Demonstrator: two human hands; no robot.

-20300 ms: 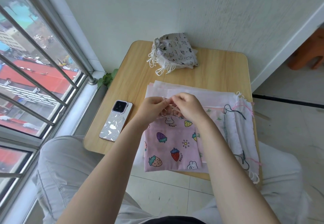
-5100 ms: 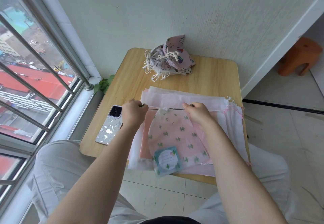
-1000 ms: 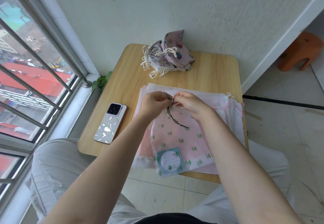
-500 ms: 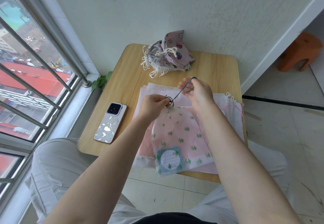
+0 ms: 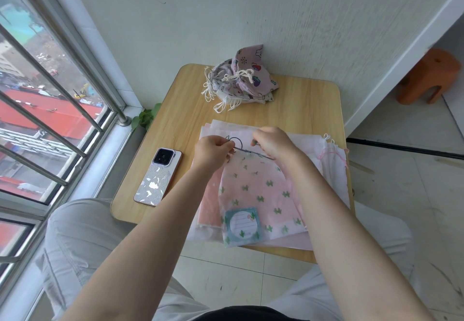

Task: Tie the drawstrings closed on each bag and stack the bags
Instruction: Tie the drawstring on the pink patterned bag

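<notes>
- Since half a second ago the right hand (image 5: 272,142) has dropped from its raised pull back to the mouth of the cactus bag (image 5: 261,195), and the dark drawstring (image 5: 251,151) now runs short and nearly level between the two hands instead of slanting up; a small loop shows just above the left hand (image 5: 213,150)
- Both hands are clenched on the drawstring, the left pinching one end at the bag's gathered top, the right pinching the other; which fingers hold the knot itself is too small to tell
- By my reading this is the knot being drawn tight; the bag's mouth looks gathered, so this bag is close to done, though not yet stacked
- Cactus bag lies on top of the flat pile of untied bags (image 5: 329,160) on the near half of the worktop (image 5: 308,99); its blue label sits at the near edge
- Tied bags (image 5: 241,82) are heaped at the far edge by the wall, well apart from the hands; that is likely where this one goes next
- Phone (image 5: 158,177) lies to the left of the pile, clear of the work; several flat bags are left, so much of the task lies ahead
</notes>
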